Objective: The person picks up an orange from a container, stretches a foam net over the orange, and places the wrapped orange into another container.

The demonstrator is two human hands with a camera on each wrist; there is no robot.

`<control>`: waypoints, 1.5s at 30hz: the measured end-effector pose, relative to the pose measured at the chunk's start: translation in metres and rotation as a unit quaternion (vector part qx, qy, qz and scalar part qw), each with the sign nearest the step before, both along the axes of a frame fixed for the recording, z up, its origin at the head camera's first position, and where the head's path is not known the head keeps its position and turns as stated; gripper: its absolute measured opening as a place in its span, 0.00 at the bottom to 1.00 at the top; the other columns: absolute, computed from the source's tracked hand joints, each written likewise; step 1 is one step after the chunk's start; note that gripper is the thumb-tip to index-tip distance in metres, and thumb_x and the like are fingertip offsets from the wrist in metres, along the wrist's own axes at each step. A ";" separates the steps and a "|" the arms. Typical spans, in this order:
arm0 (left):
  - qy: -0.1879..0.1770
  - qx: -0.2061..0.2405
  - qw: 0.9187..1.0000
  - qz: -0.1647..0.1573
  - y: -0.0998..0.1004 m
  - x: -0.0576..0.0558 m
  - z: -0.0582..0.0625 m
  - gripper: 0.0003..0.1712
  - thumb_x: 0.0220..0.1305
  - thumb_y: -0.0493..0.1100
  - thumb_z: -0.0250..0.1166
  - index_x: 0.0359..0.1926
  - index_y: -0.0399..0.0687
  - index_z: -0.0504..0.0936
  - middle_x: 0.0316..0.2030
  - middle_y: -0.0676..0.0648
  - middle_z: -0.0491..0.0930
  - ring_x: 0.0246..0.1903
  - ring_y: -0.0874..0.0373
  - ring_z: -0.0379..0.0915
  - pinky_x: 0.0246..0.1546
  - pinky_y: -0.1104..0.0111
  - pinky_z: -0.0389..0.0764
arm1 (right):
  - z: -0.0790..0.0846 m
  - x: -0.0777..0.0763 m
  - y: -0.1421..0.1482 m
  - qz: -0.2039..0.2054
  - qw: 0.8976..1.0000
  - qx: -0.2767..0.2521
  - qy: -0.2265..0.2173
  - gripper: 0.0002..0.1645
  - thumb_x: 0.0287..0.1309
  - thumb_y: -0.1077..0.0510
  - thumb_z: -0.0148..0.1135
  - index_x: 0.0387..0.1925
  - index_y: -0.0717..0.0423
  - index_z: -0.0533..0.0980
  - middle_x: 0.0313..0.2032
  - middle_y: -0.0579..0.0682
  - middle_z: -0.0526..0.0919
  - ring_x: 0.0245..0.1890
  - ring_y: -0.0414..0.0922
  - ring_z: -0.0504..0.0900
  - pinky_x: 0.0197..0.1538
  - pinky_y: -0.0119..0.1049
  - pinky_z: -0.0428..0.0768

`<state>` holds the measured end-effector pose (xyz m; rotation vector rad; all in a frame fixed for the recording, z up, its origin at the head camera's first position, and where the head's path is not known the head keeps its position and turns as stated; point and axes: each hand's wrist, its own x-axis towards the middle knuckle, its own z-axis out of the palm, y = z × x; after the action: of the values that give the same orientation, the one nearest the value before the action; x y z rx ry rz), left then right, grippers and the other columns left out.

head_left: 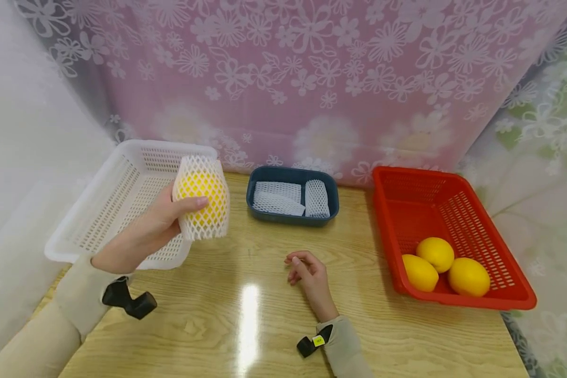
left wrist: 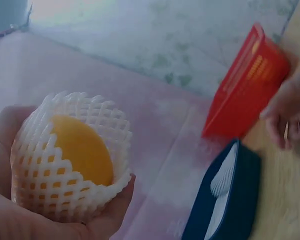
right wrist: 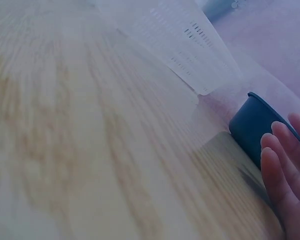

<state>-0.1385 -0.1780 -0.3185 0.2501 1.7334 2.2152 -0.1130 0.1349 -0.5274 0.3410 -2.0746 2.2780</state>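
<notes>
My left hand (head_left: pixel 163 212) grips a yellow lemon-like fruit (left wrist: pixel 85 150) wrapped in a white foam net sleeve (head_left: pixel 202 231), its thumb across the front. Hand and fruit are raised over the right side of the white basket (head_left: pixel 82 202). In the left wrist view the fruit's bare top shows through the sleeve's open end. My right hand (head_left: pixel 309 275) is over the table with loosely bent fingers and holds nothing. It is nearest to the dark blue tray (head_left: pixel 290 219), where several more foam net sleeves (head_left: pixel 276 197) lie flat.
At the right stands a red basket (head_left: pixel 453 184) with 3 yellow fruits (head_left: pixel 469 276) at its near end. A wooden table (head_left: pixel 208 325) bears everything. Behind it hangs a pink floral curtain (head_left: pixel 274 79).
</notes>
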 end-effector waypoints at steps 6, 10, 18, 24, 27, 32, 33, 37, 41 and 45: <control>0.040 -0.140 0.985 0.089 -0.035 -0.050 -0.007 0.42 0.63 0.39 0.69 0.70 0.46 0.53 0.53 0.46 0.69 0.48 0.58 0.75 0.46 0.69 0.80 | -0.002 -0.001 0.001 -0.001 1.000 -0.002 -0.005 0.15 0.72 0.57 0.55 0.45 0.68 0.78 0.39 0.73 0.80 0.22 0.45 0.78 0.27 0.35 0.80; 0.070 -0.238 0.959 0.137 -0.056 -0.082 -0.020 0.50 0.59 0.44 0.74 0.72 0.45 0.51 0.55 0.49 0.66 0.51 0.59 0.70 0.48 0.72 0.77 | -0.002 -0.001 0.001 -0.001 1.000 -0.002 -0.006 0.16 0.72 0.57 0.56 0.45 0.69 0.78 0.39 0.72 0.80 0.22 0.44 0.78 0.27 0.35 0.80; 0.102 -0.312 0.928 0.174 -0.084 -0.127 -0.035 0.58 0.53 0.45 0.78 0.76 0.48 0.50 0.63 0.45 0.62 0.59 0.51 0.63 0.59 0.57 0.71 | -0.003 0.000 0.001 0.003 1.000 0.005 -0.009 0.15 0.72 0.58 0.56 0.45 0.68 0.78 0.39 0.71 0.80 0.22 0.45 0.78 0.27 0.36 0.80; 0.151 -0.405 0.892 0.136 -0.095 -0.150 -0.048 0.61 0.47 0.41 0.81 0.76 0.48 0.52 0.67 0.36 0.63 0.60 0.39 0.65 0.57 0.43 0.70 | -0.001 0.000 0.002 0.005 1.000 0.007 -0.008 0.15 0.71 0.58 0.56 0.45 0.69 0.78 0.39 0.72 0.80 0.23 0.45 0.78 0.27 0.35 0.80; 0.190 -0.442 0.869 0.113 -0.100 -0.161 -0.054 0.59 0.46 0.37 0.80 0.74 0.45 0.54 0.65 0.34 0.64 0.59 0.37 0.64 0.57 0.40 0.67 | 0.000 -0.001 0.002 0.005 1.000 0.008 -0.006 0.14 0.71 0.59 0.56 0.45 0.69 0.78 0.38 0.72 0.80 0.22 0.45 0.78 0.27 0.35 0.80; 0.294 -0.557 0.775 0.059 -0.109 -0.172 -0.061 0.51 0.39 0.27 0.75 0.67 0.40 0.63 0.62 0.31 0.65 0.61 0.32 0.59 0.56 0.36 0.62 | 0.001 -0.002 0.001 0.015 1.000 0.011 0.000 0.14 0.71 0.60 0.56 0.45 0.71 0.77 0.38 0.74 0.79 0.22 0.47 0.78 0.27 0.35 0.80; 0.312 -0.579 0.752 0.051 -0.111 -0.173 -0.062 0.50 0.39 0.26 0.74 0.66 0.40 0.64 0.62 0.31 0.65 0.61 0.31 0.58 0.55 0.34 0.61 | 0.001 -0.002 0.001 0.016 1.000 0.012 0.001 0.14 0.71 0.60 0.56 0.45 0.71 0.77 0.38 0.74 0.79 0.22 0.47 0.78 0.27 0.35 0.80; 0.339 -0.628 0.699 0.039 -0.121 -0.176 -0.070 0.45 0.42 0.24 0.69 0.64 0.45 0.66 0.63 0.33 0.65 0.63 0.30 0.53 0.54 0.30 0.56 | 0.002 -0.003 0.002 0.014 1.000 0.013 0.006 0.13 0.71 0.61 0.56 0.45 0.71 0.77 0.37 0.73 0.80 0.22 0.47 0.78 0.26 0.36 0.80; 0.360 -0.642 0.675 0.049 -0.137 -0.175 -0.087 0.40 0.47 0.23 0.67 0.63 0.46 0.68 0.61 0.33 0.67 0.59 0.27 0.53 0.53 0.32 0.53 | 0.000 -0.004 0.001 0.019 1.000 0.012 0.005 0.14 0.71 0.61 0.56 0.45 0.71 0.77 0.37 0.73 0.80 0.22 0.47 0.78 0.27 0.35 0.80; 0.360 -0.666 0.652 0.040 -0.153 -0.174 -0.108 0.40 0.48 0.23 0.69 0.63 0.47 0.69 0.60 0.33 0.68 0.56 0.27 0.59 0.51 0.33 0.60 | 0.000 -0.003 0.000 0.027 1.000 0.014 -0.001 0.14 0.71 0.60 0.56 0.45 0.71 0.77 0.36 0.72 0.80 0.22 0.47 0.78 0.27 0.35 0.80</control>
<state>-0.3130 -0.3308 -0.4265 0.6866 3.2354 0.2531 -0.1163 0.1352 -0.5275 0.4009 -2.1263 2.2799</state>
